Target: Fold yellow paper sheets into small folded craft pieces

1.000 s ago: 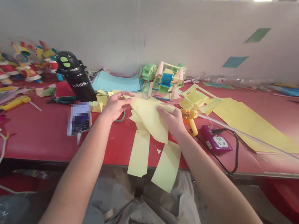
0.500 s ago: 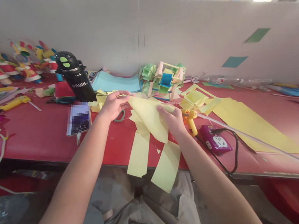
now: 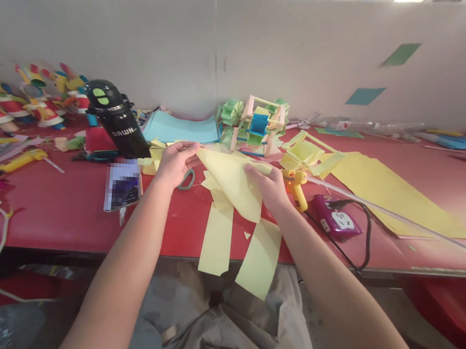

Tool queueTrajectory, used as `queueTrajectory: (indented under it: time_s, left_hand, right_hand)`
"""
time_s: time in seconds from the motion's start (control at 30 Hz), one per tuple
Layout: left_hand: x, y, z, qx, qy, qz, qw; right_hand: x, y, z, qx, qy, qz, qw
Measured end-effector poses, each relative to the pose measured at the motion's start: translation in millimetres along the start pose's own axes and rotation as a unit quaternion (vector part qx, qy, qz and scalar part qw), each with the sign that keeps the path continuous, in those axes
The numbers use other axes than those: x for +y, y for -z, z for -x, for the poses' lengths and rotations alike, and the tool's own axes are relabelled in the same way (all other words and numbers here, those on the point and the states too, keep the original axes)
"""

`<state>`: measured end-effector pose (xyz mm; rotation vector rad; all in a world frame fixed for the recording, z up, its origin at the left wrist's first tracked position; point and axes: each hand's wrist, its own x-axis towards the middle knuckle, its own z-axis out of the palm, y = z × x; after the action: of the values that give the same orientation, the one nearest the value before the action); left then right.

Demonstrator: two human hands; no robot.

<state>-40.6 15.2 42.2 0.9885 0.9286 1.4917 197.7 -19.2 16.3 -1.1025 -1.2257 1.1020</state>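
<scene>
A sheet of yellow paper (image 3: 234, 182) is stretched between my two hands, bent over on itself above the table. My left hand (image 3: 177, 162) pinches its far left corner between thumb and fingers. On the other side, my right hand (image 3: 267, 185) grips the right part, thumb on top and the fingers hidden beneath. Below it lie two cut yellow paper strips, a left strip (image 3: 216, 242) and a right strip (image 3: 261, 259) that hangs past the table edge. The grey-green handle loop (image 3: 187, 179) of what looks like scissors shows beside my left hand.
A yellow glue gun (image 3: 296, 189) and a purple power socket (image 3: 339, 219) with a black cable are on the right, near large yellow sheets (image 3: 391, 193). A black bottle (image 3: 119, 124) and a phone (image 3: 124, 188) stand left. Paper-and-stick models (image 3: 260, 126) sit at the back.
Almost nothing differs. The fingers of my left hand have closed slightly at the paper's corner, and the sheet has barely shifted.
</scene>
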Motion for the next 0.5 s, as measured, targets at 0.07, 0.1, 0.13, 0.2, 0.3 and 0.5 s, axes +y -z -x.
queueTrajectory:
  time_s: [0.07,0.1,0.13,0.2,0.3,0.5]
  left_hand:
    - [0.3,-0.2,0.2,0.002,0.000,0.003,1.000]
    - [0.6,-0.3,0.4,0.003,0.000,0.004,1.000]
    - [1.0,-0.5,0.7,0.004,0.001,0.004,1.000]
    - [1.9,-0.8,1.1,0.003,0.002,-0.002,1.000]
    - [3.2,-0.9,0.9,0.003,0.009,-0.012,1.000]
    - [5.6,4.8,-3.2,0.040,0.005,0.011,0.999]
  right_hand:
    - [-0.3,-0.6,-0.2,0.006,-0.003,-0.002,1.000]
    - [-0.5,-0.9,-0.2,0.008,-0.004,-0.002,1.000]
    - [-0.7,-1.2,-0.2,0.009,-0.006,-0.003,1.000]
    - [-0.9,-1.7,-0.1,0.006,-0.008,-0.006,1.000]
    - [-0.9,-1.9,0.1,0.006,-0.007,-0.009,1.000]
    - [0.7,0.2,-1.0,0.014,-0.001,-0.002,1.000]
